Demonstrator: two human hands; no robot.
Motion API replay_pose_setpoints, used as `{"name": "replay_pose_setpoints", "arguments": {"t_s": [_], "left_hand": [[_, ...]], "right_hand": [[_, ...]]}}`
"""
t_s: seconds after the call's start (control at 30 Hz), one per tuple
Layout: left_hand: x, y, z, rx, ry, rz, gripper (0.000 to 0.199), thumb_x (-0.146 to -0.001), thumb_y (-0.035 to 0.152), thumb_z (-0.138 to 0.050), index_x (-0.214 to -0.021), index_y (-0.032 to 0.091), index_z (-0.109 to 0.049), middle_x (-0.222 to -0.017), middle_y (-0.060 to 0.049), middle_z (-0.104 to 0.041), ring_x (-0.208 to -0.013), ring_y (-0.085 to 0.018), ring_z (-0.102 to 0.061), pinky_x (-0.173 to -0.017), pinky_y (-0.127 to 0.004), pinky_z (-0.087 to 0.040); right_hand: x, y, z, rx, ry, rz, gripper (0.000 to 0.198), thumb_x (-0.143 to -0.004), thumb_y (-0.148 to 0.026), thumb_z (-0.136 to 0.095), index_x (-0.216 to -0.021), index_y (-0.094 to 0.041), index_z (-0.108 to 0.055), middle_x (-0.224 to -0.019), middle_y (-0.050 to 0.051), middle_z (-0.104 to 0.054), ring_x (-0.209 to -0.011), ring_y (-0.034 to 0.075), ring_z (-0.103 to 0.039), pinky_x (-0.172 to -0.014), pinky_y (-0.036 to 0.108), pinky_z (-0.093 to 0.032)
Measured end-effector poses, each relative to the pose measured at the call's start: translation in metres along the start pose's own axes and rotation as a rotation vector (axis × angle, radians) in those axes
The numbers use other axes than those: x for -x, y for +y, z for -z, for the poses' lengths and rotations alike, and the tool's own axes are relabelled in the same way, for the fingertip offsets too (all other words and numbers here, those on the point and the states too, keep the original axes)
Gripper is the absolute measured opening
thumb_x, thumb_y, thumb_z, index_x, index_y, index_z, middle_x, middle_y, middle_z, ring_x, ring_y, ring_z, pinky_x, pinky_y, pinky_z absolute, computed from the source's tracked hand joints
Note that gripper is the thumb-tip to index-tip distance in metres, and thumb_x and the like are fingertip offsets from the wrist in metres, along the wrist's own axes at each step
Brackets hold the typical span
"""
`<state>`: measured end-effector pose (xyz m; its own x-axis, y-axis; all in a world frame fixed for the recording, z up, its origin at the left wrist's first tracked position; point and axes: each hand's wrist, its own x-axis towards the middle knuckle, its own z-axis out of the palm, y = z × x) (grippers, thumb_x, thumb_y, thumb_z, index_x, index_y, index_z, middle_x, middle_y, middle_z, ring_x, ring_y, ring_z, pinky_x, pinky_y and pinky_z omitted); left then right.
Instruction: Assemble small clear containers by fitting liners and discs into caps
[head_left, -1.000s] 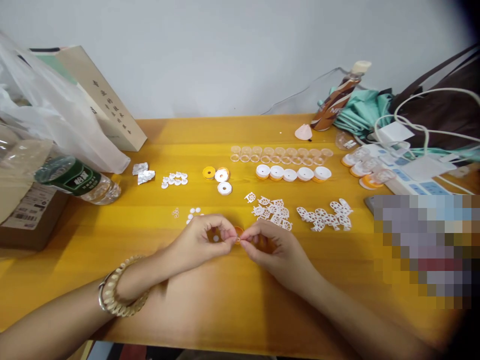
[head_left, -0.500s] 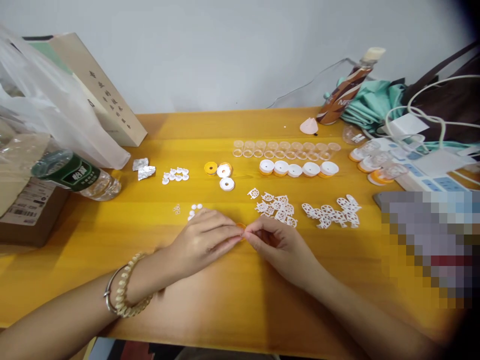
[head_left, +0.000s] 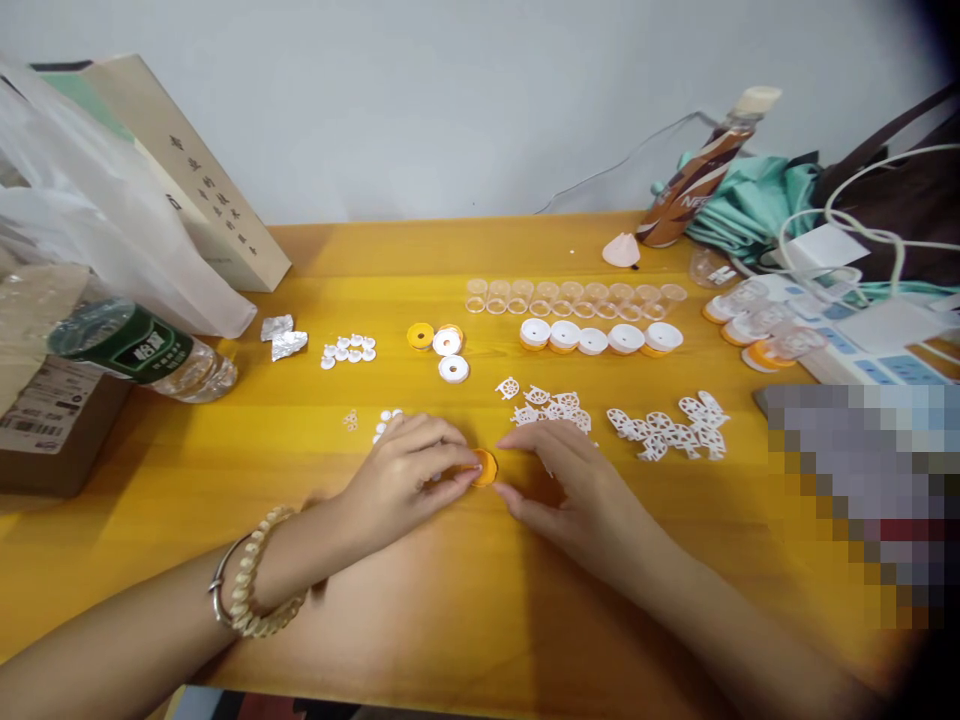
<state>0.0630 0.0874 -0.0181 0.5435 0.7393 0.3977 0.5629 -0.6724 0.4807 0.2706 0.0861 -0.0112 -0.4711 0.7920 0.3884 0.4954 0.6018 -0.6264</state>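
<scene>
nearest, the left wrist wears a beaded bracelet (head_left: pixel 259 590) over bare wood. the left hand (head_left: pixel 401 465) pinches what looks like a tiny pale piece (head_left: pixel 478 467) between thumb and forefinger, above the near-left rim of an orange cap (head_left: pixel 488 468); that cap lies on the table (head_left: pixel 427 620) between the two hands. the right hand (head_left: pixel 574 475) has thumb and forefinger parted, apparently holding nothing, just beside the cap's right edge. the step in hand seems to be fitting or adjusting something small at the cap; the next move calls for a light pinch and the cap kept steady. just past the left fingers are white discs (head_left: pixel 385 415); past the right, white spoked pieces (head_left: pixel 559 405), partly hidden by that hand. farther back stand white-topped caps (head_left: pixel 625 338), then a row of clear cups (head_left: pixel 570 300), then a brown bottle (head_left: pixel 690 190).
</scene>
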Motion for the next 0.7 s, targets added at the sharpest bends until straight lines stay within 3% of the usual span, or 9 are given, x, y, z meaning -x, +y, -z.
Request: {"name": "replay_pose_setpoints", "arguments": {"t_s": [0.13, 0.7], "left_hand": [[0.000, -0.002, -0.003, -0.005, -0.019, 0.003, 0.011, -0.082, 0.024, -0.058, -0.089, 0.020, -0.066, -0.087, -0.004, -0.063, -0.078, -0.014, -0.055, -0.071, -0.029, -0.040], [0.000, -0.001, -0.007, -0.075, -0.041, 0.024, 0.011, -0.083, 0.027, -0.057, -0.087, 0.022, -0.066, -0.090, -0.003, -0.063, -0.081, -0.015, -0.054, -0.073, -0.031, -0.036]], "right_hand": [[0.003, 0.004, -0.010, 0.052, -0.104, 0.053, 0.032, -0.072, -0.012, -0.062, -0.101, -0.021, -0.051, -0.096, 0.006, -0.063, -0.095, 0.023, -0.055, -0.083, 0.039, -0.046], [0.007, 0.005, -0.021, 0.113, -0.072, 0.024, 0.024, -0.077, -0.014, -0.060, -0.098, -0.020, -0.051, -0.091, 0.006, -0.064, -0.091, 0.023, -0.056, -0.079, 0.039, -0.046]]}}
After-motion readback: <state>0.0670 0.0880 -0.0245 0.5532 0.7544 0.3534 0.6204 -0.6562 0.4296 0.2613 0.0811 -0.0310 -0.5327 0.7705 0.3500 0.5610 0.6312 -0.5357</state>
